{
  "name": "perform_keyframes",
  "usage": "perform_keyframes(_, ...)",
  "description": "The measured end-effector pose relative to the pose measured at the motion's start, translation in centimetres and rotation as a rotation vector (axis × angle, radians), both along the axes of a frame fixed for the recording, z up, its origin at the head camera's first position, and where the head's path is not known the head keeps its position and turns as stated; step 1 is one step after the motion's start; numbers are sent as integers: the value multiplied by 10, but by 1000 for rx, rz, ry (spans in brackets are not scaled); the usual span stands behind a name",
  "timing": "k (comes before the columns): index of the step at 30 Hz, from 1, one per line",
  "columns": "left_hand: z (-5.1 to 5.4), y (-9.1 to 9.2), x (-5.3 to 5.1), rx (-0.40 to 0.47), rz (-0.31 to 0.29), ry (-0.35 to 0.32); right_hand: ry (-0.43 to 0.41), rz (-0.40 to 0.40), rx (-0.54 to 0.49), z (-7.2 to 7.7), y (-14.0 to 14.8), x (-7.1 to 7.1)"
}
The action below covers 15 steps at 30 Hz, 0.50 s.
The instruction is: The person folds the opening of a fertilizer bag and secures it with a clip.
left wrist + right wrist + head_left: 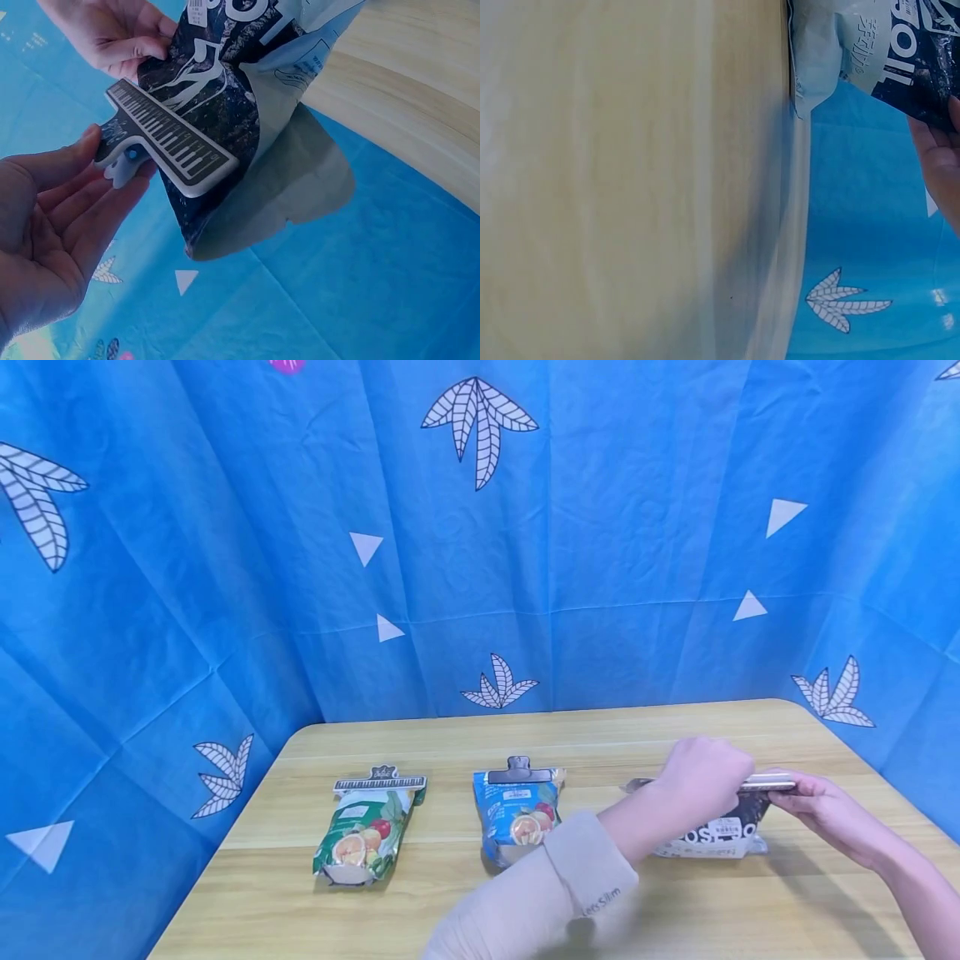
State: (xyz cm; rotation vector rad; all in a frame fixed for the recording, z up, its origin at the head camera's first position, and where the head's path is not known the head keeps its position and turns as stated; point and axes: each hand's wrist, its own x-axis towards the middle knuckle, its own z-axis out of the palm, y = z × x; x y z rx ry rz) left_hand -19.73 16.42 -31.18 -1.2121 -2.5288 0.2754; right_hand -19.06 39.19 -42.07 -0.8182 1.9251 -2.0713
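Observation:
A black and white soil bag (708, 839) stands on the right part of the table. In the left wrist view, my left hand (56, 225) pinches the handle of a black-and-white clip (176, 142) patterned with piano keys. The clip's long bar lies across the bag's top edge; whether it bites fully cannot be told. My right hand (832, 814) pinches the top corner of the bag beside the clip's end. In the head view, my left hand (705, 781) covers the clip's handle and part of the bag.
On the wooden table (247, 860), a green bag (363, 839) at left carries a piano-key clip (381, 783). Near the middle, a blue bag (513, 814) bears a dark clip (519, 772). A blue patterned curtain (600, 527) surrounds the table's back and sides.

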Motion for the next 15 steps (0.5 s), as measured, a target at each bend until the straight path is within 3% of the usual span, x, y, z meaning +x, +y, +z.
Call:
perform_keyframes(9,-7,14,-1,-9,50,-4,8,20,8,2,0,-3)
perform_keyframes(15,-6,27,2,-20,81,-21,72,-37,107,2,0,-1)
